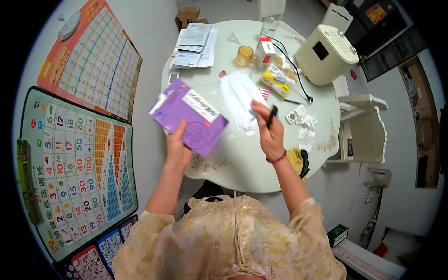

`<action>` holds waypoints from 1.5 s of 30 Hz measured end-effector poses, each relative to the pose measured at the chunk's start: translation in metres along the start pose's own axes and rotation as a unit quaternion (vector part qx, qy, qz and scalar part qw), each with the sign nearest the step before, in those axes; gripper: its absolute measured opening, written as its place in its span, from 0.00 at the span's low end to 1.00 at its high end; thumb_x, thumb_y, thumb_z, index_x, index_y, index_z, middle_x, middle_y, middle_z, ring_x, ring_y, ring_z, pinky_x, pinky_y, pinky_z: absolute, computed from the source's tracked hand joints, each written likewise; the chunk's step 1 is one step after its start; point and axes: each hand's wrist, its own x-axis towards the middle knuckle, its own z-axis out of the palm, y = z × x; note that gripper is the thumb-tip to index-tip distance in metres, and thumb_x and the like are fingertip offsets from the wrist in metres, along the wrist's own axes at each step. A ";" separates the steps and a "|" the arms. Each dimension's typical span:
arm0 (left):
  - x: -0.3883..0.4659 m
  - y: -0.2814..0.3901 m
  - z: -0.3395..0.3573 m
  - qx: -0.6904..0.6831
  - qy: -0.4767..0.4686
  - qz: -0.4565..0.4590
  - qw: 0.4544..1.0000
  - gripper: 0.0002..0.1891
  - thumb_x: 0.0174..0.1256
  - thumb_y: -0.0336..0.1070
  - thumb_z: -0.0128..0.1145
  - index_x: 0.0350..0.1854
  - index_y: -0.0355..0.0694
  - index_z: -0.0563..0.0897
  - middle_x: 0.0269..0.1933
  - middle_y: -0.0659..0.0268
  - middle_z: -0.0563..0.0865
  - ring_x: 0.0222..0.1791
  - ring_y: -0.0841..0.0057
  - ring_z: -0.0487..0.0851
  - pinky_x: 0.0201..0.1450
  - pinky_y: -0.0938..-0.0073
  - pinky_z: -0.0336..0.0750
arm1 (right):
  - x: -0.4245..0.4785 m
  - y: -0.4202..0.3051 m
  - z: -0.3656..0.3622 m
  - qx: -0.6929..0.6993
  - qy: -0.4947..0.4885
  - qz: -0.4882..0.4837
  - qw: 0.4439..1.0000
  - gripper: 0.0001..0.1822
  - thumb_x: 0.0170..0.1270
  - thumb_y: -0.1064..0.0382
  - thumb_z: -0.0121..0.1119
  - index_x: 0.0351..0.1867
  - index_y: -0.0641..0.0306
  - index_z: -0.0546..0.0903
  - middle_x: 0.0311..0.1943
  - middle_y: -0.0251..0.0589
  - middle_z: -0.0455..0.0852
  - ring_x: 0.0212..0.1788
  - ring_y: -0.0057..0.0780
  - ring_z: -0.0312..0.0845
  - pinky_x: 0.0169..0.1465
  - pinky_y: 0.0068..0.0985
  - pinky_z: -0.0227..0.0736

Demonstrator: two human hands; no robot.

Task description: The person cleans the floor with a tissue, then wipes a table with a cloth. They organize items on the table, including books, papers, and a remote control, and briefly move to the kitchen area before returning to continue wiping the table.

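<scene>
My left hand (pixel 177 148) grips a purple booklet (pixel 196 134) by its near edge, thumb on top of the cover. The booklet is tilted above the left part of the table and bears a white label with writing. In my right hand (pixel 269 136) is a black pen (pixel 272 114), held between thumb and fingers with its upper end sticking up. That hand hovers just right of a pale-blue disposable face mask (pixel 241 98) lying on the white table (pixel 231 168).
Papers (pixel 196 45) lie at the back left. Behind the mask are a glass mug (pixel 245 55), a red-and-white box (pixel 265 52) and a yellow packet (pixel 275 82). A cream appliance (pixel 325 54) with a black cord stands back right. A white remote (pixel 295 113) and crumpled tissue (pixel 308 131) lie right.
</scene>
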 end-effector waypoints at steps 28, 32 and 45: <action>0.146 0.071 -0.163 0.053 0.136 -0.018 0.989 0.22 0.63 0.31 0.59 0.59 0.32 0.72 0.51 0.59 0.81 0.51 0.69 0.82 0.53 0.66 0.78 | 0.200 0.192 0.217 -0.210 -0.258 0.217 0.918 0.19 0.65 0.46 0.54 0.41 0.59 0.81 0.26 0.41 0.82 0.30 0.37 0.78 0.36 0.31 0.70; 0.171 0.072 -0.150 0.110 0.107 0.011 0.988 0.19 0.63 0.28 0.60 0.56 0.32 0.75 0.50 0.61 0.83 0.48 0.72 0.82 0.52 0.71 0.77 | 0.162 0.181 0.201 -0.018 -0.282 0.445 0.850 0.25 0.66 0.40 0.49 0.36 0.62 0.82 0.23 0.25 0.67 0.31 0.19 0.61 0.40 0.20 0.62; 0.133 0.103 -0.048 0.166 -0.040 0.110 0.979 0.20 0.64 0.24 0.60 0.58 0.32 0.73 0.53 0.60 0.81 0.50 0.72 0.81 0.56 0.71 0.76 | 0.076 0.077 0.126 0.092 -0.165 0.330 0.925 0.18 0.63 0.60 0.64 0.53 0.63 0.80 0.40 0.26 0.82 0.43 0.13 0.73 0.49 0.17 0.69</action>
